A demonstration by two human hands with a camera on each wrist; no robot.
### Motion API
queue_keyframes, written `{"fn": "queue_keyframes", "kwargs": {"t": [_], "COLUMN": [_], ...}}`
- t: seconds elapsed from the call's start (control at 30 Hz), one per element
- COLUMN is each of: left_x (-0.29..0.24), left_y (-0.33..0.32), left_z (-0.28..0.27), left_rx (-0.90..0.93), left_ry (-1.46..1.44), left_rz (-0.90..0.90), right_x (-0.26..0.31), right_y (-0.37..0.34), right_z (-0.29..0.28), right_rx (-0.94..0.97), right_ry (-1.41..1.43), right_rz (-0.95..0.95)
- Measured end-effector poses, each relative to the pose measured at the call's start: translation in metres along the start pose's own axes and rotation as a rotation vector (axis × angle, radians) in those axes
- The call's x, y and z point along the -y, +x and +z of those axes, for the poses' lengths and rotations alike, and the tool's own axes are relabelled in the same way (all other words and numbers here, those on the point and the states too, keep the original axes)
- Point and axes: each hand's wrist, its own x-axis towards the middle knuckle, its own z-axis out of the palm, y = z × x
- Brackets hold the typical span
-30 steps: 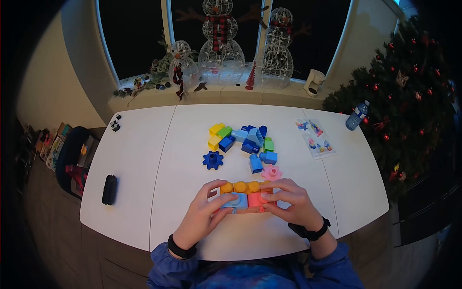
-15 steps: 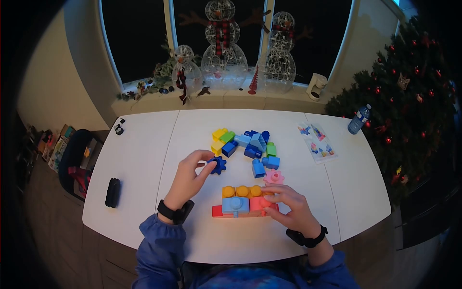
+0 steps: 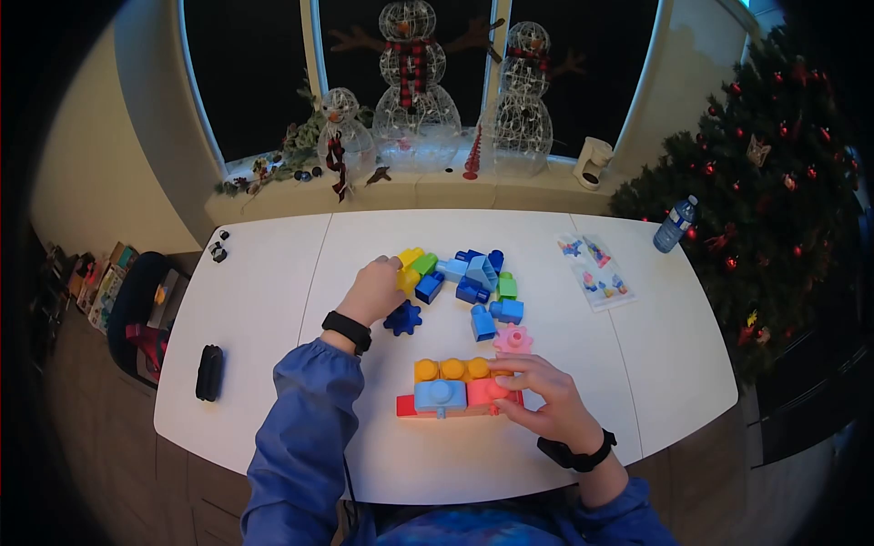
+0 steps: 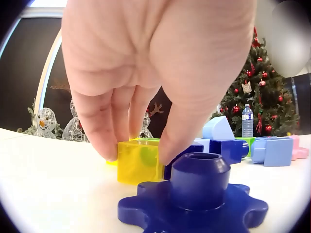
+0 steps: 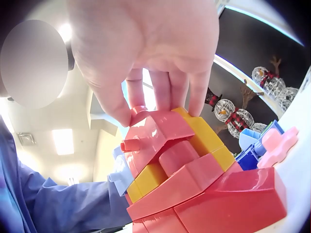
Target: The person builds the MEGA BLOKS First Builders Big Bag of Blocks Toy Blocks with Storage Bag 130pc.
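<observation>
My left hand (image 3: 371, 289) reaches to the far side of the table, thumb and fingers pinching a yellow toy block (image 4: 138, 167). Just in front of it lies a dark blue gear-shaped piece (image 4: 199, 182) with a raised stud. Nearer me stands a block build: a red base (image 3: 406, 406), a row of orange-yellow studs (image 3: 452, 369), and a light blue block (image 3: 441, 396) beside a sloped red block (image 5: 160, 128). My right hand (image 3: 546, 400) grips the top of this build, thumb on the sloped red block and fingers behind it.
Beyond the build lie a pink gear piece (image 3: 514, 338), light blue blocks (image 3: 482, 323), dark blue ones (image 3: 471, 290) and a green block (image 3: 507, 286). Picture sheets (image 3: 601, 280) and a water bottle (image 3: 675, 225) sit right. A black case (image 3: 209, 373) lies left.
My left hand left the build, passed by the dark blue gear piece and moved farther forward to the yellow block. My right hand has stayed on the build.
</observation>
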Motion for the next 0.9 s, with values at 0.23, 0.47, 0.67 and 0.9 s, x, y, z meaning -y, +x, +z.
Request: {"fn": "queue_keyframes", "kwargs": {"t": [0.23, 0.47, 0.67, 0.9], "left_x": [-0.044, -0.06, -0.058, -0.058], "left_y": [-0.093, -0.151, -0.156, -0.157], "left_z": [-0.053, -0.025, -0.014, -0.028], "left_rx": [-0.065, -0.012, -0.017, -0.03], "left_ry": [-0.682, -1.088, -1.009, -0.722], "left_rz": [0.11, 0.193, 0.136, 0.232], "right_x": [-0.001, -0.001, -0.001, 0.0], "right_y": [0.001, 0.0, -0.001, 0.0], "right_z": [0.001, 0.002, 0.002, 0.003], "right_rx": [-0.005, -0.004, -0.01, -0.01], "right_ry": [-0.011, -0.011, -0.004, -0.02], "right_rz": [-0.019, -0.023, -0.021, -0.039]}}
